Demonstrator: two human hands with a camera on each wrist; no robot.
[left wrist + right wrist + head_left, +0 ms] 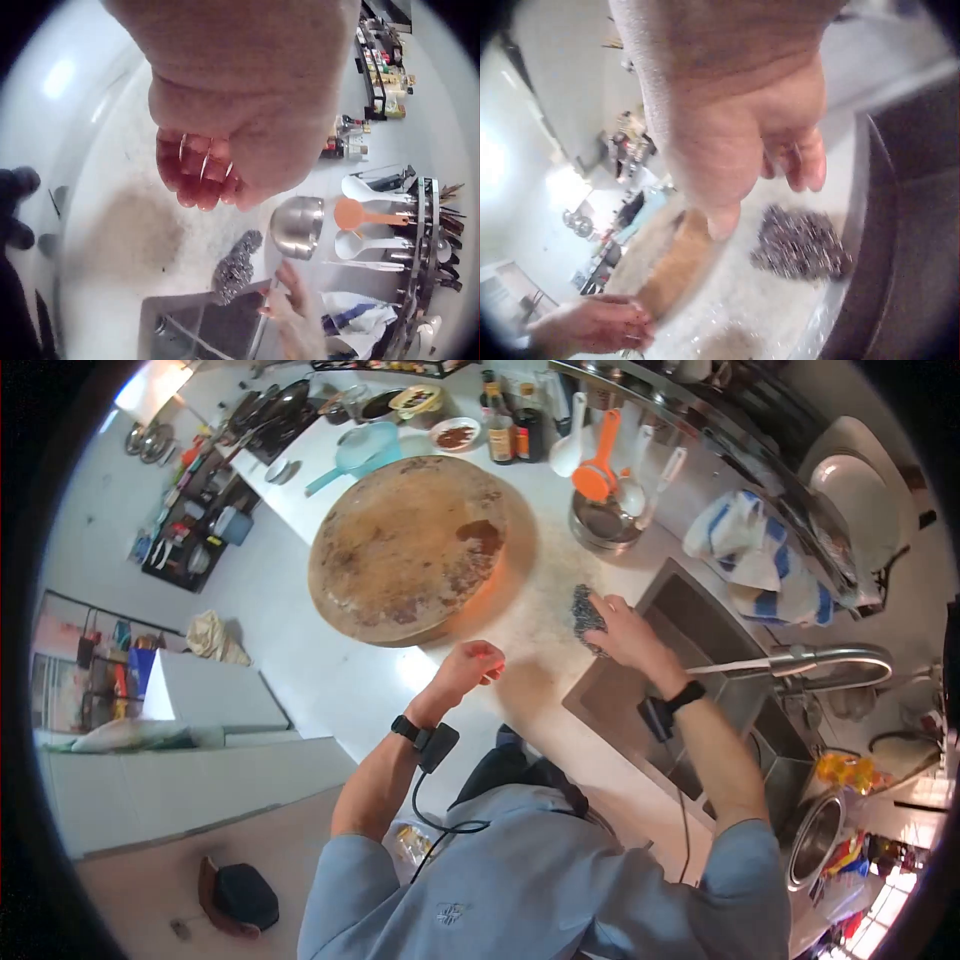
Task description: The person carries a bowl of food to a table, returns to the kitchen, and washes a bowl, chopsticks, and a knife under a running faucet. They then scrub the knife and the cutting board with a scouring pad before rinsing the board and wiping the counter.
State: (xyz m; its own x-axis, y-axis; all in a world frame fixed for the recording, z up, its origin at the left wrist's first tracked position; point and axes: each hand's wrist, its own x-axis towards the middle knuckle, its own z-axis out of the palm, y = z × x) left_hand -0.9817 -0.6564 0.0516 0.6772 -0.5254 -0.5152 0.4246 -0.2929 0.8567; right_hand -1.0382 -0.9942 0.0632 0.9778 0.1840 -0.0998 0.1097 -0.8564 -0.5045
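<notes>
A dark steel-wool scrubber (pixel 588 616) lies on the pale counter (pixel 545 560) at the sink's edge. My right hand (pixel 630 635) is beside it, fingers spread; a gap shows between scrubber (pixel 799 246) and fingertips in the right wrist view. Over the counter's front edge, my left hand (pixel 468 672) hangs with fingers loosely curled and nothing in them; its wet fingers (pixel 199 169) fold towards the palm in the left wrist view. Left of both hands is a large round wooden board (pixel 405 550), stained dark in places.
Water runs from the faucet (pixel 835 655) into the grey sink (pixel 685 605). A metal pot (pixel 605 525) and a striped towel (pixel 755 550) are behind the sink. Sauce bottles (pixel 512 430), a small bowl (pixel 456 434) and a blue strainer (pixel 368 448) stand beyond the board.
</notes>
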